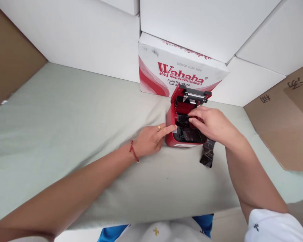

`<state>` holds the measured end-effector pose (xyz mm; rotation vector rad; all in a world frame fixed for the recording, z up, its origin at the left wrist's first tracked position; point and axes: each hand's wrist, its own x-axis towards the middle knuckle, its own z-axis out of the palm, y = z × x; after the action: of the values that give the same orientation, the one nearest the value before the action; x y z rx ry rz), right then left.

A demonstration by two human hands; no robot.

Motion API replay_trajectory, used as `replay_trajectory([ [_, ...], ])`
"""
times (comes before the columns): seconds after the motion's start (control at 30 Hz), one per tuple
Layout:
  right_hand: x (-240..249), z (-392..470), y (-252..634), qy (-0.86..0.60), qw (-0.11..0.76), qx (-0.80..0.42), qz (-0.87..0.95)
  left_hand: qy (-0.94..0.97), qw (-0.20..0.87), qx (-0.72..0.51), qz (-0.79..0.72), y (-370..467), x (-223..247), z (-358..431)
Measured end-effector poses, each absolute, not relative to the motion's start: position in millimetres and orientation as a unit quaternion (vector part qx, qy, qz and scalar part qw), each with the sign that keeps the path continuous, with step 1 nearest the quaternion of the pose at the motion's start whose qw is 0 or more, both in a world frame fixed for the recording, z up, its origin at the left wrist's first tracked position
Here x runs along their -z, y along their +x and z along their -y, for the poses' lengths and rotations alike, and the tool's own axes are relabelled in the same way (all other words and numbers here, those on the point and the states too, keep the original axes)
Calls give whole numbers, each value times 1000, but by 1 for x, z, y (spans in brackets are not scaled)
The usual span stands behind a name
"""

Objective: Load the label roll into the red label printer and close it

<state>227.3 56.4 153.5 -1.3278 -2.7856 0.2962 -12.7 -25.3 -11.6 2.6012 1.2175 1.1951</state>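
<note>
A red box-shaped label printer [169, 117] stands on the cloth with its hinged lid [175, 94] raised, showing a roller and a black inside. Dark glossy film [190, 133] lies across the opening. My left hand [153, 137] holds the printer's left side, index finger stretched onto the rim and the other fingers curled. From the right, my right hand [210, 122] reaches into the opening, thumb and fingertips pinched at the film near the back; their exact hold is partly hidden. Beside the printer's front right corner hangs a crumpled dark strip [207, 154] with light lines.
Right behind the printer is a white and red Wahaha water carton [151, 70]. White boxes [91, 37] form a wall at the back. Brown cardboard boxes [288, 117] flank both sides. Pale green cloth [53, 111] covers the table, whose front edge is near my body.
</note>
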Motion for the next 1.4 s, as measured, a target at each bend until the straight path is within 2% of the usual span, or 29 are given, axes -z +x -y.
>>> replay_trajectory([
  [0.07,-155,-67,208,-437,-94,-37,894,837,5,-378,-396,-12,10,26],
  [0.13,-150,-74,190,-445,-164,-2,880,838,-4,-382,-391,-12,9,26],
  [0.33,-138,-78,173,-468,-200,21,861,844,-2,-362,-396,-12,8,27],
  [0.4,-145,-70,183,-472,-179,26,863,844,4,-358,-400,-12,7,27],
  [0.47,-159,-57,202,-476,-114,1,872,842,5,-362,-400,-12,7,27],
  [0.53,-174,-44,232,-483,-23,-65,873,841,4,-371,-394,-12,7,27],
  [0.6,-187,-35,270,-510,27,-126,851,840,7,-379,-388,-12,7,27],
  [0.67,-192,-32,312,-551,35,-143,821,840,15,-382,-386,-13,8,26],
  [0.73,-186,-35,353,-590,2,-167,790,839,24,-381,-387,-14,9,26],
  [0.9,-141,-46,410,-648,-85,-182,735,836,31,-392,-382,-14,11,25],
  [1.07,-98,-48,395,-646,-25,-128,752,839,31,-382,-385,-15,12,23],
  [1.23,-70,-50,355,-585,1,-148,797,837,28,-397,-377,-15,12,24],
  [1.4,-101,-48,341,-552,43,-161,817,840,32,-386,-380,-14,12,24],
])
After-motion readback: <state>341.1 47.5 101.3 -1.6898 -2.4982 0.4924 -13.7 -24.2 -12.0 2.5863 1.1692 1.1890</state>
